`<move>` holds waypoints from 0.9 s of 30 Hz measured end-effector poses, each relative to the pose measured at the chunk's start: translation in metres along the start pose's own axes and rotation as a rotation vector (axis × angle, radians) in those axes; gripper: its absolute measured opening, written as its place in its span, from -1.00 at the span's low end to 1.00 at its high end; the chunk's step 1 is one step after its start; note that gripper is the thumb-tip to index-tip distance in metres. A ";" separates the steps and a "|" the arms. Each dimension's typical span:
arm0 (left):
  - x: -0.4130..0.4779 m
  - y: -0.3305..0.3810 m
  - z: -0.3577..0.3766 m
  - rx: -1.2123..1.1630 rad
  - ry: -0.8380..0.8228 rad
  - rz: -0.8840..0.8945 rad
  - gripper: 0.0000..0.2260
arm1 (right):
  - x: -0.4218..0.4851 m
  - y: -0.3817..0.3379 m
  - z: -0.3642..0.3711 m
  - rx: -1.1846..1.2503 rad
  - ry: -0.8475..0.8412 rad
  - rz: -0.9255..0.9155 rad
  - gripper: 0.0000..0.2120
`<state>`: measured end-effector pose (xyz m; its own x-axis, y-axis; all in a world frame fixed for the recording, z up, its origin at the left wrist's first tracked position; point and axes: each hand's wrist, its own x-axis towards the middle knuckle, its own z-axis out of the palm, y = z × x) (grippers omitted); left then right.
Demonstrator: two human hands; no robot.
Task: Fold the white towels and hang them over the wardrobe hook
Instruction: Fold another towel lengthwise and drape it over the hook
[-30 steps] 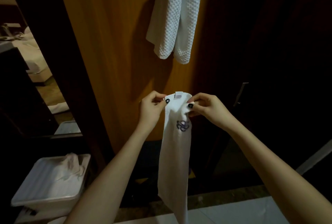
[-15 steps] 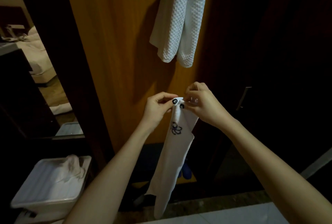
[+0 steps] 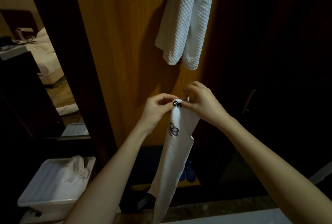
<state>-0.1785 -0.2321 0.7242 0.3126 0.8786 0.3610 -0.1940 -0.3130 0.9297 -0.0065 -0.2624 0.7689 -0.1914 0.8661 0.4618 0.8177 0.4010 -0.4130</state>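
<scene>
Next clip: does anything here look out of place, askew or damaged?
Nothing damaged or spilled; the embroidered towel hangs freely. Minor: a crumpled cloth lies loose in the white bin at lower left, and something white lies on the floor at far left.

1. There were two white towels: one waffle towel [image 3: 186,26] and one embroidered towel [image 3: 173,160].
2. Two hands pinched the embroidered towel: one left hand [image 3: 154,110], one right hand [image 3: 204,103].
3. One white bin [image 3: 45,206] held one crumpled cloth [image 3: 77,168].
4. One bed [image 3: 45,56] showed.
</scene>
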 end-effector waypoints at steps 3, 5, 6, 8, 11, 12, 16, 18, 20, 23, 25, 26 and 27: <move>0.000 -0.001 0.000 0.000 0.112 0.026 -0.81 | -0.007 0.011 0.000 0.114 0.137 0.091 -0.72; 0.001 0.000 -0.003 -0.005 0.176 0.065 -0.79 | -0.016 0.021 -0.005 0.235 0.101 0.168 -0.72; 0.002 0.002 -0.004 0.005 0.189 0.087 -0.78 | -0.021 0.025 -0.006 0.265 0.023 0.194 -0.74; 0.003 0.006 -0.005 0.080 0.179 0.134 -0.76 | -0.027 0.030 -0.005 0.274 -0.124 0.230 -0.78; 0.003 0.007 -0.002 0.231 0.132 0.170 -0.72 | -0.026 0.031 -0.006 0.218 -0.127 0.226 -0.75; 0.003 0.008 -0.002 0.264 0.127 0.171 -0.70 | -0.024 0.031 -0.008 0.205 -0.108 0.203 -0.74; 0.001 0.009 -0.005 0.366 0.139 0.203 -0.69 | -0.017 0.028 -0.014 0.197 -0.038 0.118 -0.72; 0.003 0.011 -0.007 0.414 0.139 0.216 -0.68 | -0.015 0.025 -0.013 0.214 0.002 0.105 -0.72; 0.005 0.013 -0.009 0.433 0.118 0.231 -0.71 | -0.013 0.023 -0.014 0.238 0.054 0.106 -0.73; 0.006 0.015 -0.007 0.445 0.045 0.239 -0.76 | -0.012 0.022 -0.020 0.285 0.130 0.107 -0.76; 0.006 0.013 -0.002 0.415 0.069 0.249 -0.73 | -0.013 0.022 -0.025 0.320 0.158 0.101 -0.77; 0.006 0.012 0.001 0.370 0.089 0.242 -0.74 | -0.013 0.021 -0.028 0.337 0.169 0.100 -0.77; 0.007 0.013 0.005 0.323 0.104 0.219 -0.71 | -0.014 0.021 -0.031 0.355 0.181 0.098 -0.76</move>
<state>-0.1745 -0.2319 0.7389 0.1970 0.8052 0.5594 0.0622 -0.5797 0.8125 0.0301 -0.2755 0.7786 0.0027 0.8515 0.5244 0.5830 0.4247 -0.6926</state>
